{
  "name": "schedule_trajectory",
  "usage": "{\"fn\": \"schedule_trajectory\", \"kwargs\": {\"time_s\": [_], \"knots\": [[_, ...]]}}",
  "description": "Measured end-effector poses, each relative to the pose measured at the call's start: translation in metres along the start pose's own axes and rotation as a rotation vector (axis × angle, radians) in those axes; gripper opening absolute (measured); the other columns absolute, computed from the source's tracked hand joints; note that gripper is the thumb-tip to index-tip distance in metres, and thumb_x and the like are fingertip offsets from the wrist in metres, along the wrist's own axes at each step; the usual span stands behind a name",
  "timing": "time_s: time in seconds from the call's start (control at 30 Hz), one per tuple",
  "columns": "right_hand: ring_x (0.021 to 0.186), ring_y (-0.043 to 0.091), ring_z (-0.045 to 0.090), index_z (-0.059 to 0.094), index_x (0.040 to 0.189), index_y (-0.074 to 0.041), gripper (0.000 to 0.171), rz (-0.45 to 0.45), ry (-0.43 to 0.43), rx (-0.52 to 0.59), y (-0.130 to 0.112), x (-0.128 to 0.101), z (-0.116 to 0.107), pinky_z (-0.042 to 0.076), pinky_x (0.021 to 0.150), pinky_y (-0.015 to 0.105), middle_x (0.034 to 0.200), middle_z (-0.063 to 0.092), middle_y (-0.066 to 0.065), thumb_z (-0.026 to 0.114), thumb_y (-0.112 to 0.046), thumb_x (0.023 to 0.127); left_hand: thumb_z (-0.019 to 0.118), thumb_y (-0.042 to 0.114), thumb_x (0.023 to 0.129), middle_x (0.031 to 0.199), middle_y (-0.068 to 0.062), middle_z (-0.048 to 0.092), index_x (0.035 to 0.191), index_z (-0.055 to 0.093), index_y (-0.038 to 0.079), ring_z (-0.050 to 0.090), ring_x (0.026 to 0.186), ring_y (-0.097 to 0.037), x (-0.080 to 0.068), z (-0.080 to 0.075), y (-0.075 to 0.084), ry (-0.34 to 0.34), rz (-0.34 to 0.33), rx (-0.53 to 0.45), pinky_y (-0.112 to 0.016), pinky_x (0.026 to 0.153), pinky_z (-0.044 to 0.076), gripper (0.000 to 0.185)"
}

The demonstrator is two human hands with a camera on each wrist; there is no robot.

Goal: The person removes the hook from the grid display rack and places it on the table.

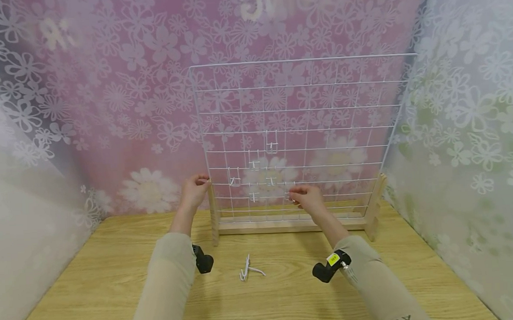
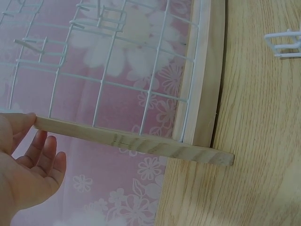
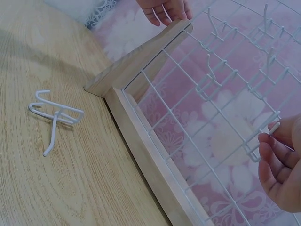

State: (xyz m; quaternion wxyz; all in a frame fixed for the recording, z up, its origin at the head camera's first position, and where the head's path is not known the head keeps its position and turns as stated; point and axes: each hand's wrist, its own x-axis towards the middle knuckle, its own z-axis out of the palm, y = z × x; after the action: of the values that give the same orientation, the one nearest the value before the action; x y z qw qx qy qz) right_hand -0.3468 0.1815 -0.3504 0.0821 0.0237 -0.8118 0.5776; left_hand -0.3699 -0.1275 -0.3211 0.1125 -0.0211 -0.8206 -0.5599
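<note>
A white wire grid panel (image 1: 306, 109) stands upright in a wooden stand (image 1: 286, 226), with several white wire hooks (image 1: 271, 146) hung on it. Low on the grid, my right hand (image 1: 310, 201) pinches the prong of a white hook (image 3: 254, 153) between thumb and fingers; the hook lies against the wires, partly covered by the hand. At the stand's left side, my left hand (image 1: 194, 192) holds the top end of the wooden post (image 2: 80, 129) with thumb and forefinger, its other fingers loosely curled. Another white hook (image 1: 248, 269) lies loose on the table in front of the stand.
The wood-grain table (image 1: 264, 304) reaches back to a pink flower-patterned backdrop (image 1: 149, 112). Pale floral curtains (image 1: 476, 119) close in on both sides. A black wrist camera (image 1: 331, 266) is strapped to each sleeve.
</note>
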Motion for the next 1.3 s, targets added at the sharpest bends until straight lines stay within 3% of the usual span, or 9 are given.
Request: {"fn": "schedule_trajectory", "kwargs": {"time_s": [0.3, 0.6, 0.73, 0.97, 1.13, 1.3], "knots": [[0.072, 0.015, 0.059, 0.062, 0.109, 0.007, 0.024, -0.003, -0.004, 0.035, 0.000, 0.000, -0.002, 0.050, 0.074, 0.037, 0.094, 0.067, 0.016, 0.058, -0.008, 0.090, 0.053, 0.011, 0.093, 0.109, -0.021, 0.053, 0.114, 0.056, -0.002, 0.049, 0.106, -0.034, 0.000, 0.000, -0.001, 0.004, -0.005, -0.014, -0.043, 0.087, 0.040, 0.024], [0.072, 0.008, 0.058, 0.061, 0.111, 0.006, 0.027, -0.004, -0.018, 0.062, -0.008, -0.005, -0.005, 0.049, 0.068, 0.026, 0.095, 0.067, 0.014, 0.059, -0.010, 0.090, 0.053, 0.010, 0.093, 0.112, -0.022, 0.053, 0.117, 0.056, -0.003, 0.048, 0.107, -0.034, -0.001, -0.001, 0.001, -0.004, -0.010, -0.024, -0.044, 0.089, 0.040, 0.027], [0.072, 0.008, 0.058, 0.061, 0.111, 0.007, 0.028, -0.024, -0.032, 0.070, -0.011, -0.008, -0.005, 0.048, 0.066, 0.025, 0.095, 0.066, 0.016, 0.060, -0.011, 0.090, 0.052, 0.011, 0.094, 0.113, -0.021, 0.051, 0.119, 0.054, -0.002, 0.047, 0.109, -0.034, -0.001, -0.002, 0.001, -0.010, -0.018, -0.013, -0.044, 0.089, 0.040, 0.028], [0.075, 0.012, 0.058, 0.061, 0.111, 0.007, 0.027, -0.035, -0.059, 0.057, -0.013, -0.015, -0.008, 0.047, 0.067, 0.027, 0.090, 0.066, 0.008, 0.061, -0.009, 0.089, 0.051, 0.011, 0.095, 0.114, -0.020, 0.051, 0.121, 0.054, -0.002, 0.047, 0.109, -0.033, -0.002, -0.001, 0.000, -0.015, -0.025, -0.004, -0.043, 0.087, 0.040, 0.029], [0.083, 0.023, 0.059, 0.062, 0.111, 0.006, 0.029, -0.059, -0.074, 0.023, -0.009, -0.017, -0.013, 0.048, 0.070, 0.031, 0.094, 0.067, 0.010, 0.063, -0.012, 0.089, 0.052, 0.011, 0.094, 0.113, -0.019, 0.051, 0.119, 0.055, 0.000, 0.048, 0.107, -0.033, -0.001, -0.001, 0.000, -0.014, -0.031, -0.013, -0.042, 0.086, 0.041, 0.027], [0.078, 0.021, 0.058, 0.061, 0.109, 0.008, 0.027, -0.077, -0.087, 0.008, -0.006, -0.020, -0.017, 0.047, 0.068, 0.030, 0.085, 0.066, 0.003, 0.063, -0.010, 0.088, 0.052, 0.010, 0.094, 0.111, -0.019, 0.052, 0.119, 0.055, -0.001, 0.048, 0.105, -0.032, 0.000, -0.001, -0.001, -0.011, -0.023, -0.012, -0.041, 0.084, 0.041, 0.027]]}}
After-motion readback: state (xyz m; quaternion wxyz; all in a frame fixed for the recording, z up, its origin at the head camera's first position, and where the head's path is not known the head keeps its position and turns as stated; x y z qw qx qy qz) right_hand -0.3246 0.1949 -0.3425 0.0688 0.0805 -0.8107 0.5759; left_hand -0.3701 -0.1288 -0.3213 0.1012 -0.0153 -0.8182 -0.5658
